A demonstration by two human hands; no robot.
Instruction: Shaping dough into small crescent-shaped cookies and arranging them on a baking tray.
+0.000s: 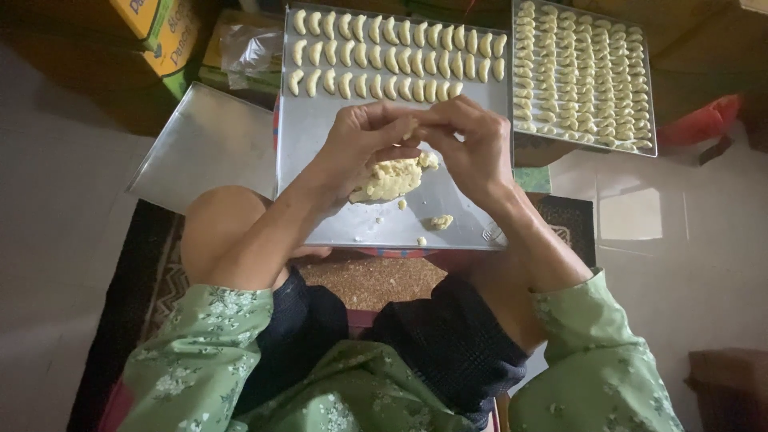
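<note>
- Head view: metal baking tray (320, 208) sits in front of the person's knees over a patterned rug (160, 272); pale floor around it, cardboard boxes (160, 28) far left.
- Three rows of crescent dough pieces (392, 56) line the tray's far end.
- Second tray (650, 120) far right, packed full; empty tray (200, 148) at left.
- Left hand (360, 148) curled shut around a dough lump (392, 178), cupped under the palm.
- Right hand (472, 144) fingertips closed, pinching a small dough bit (410, 128) where both hands meet.
- Lump hangs just above the tray's near half; crumbs (440, 222) lie below it.
</note>
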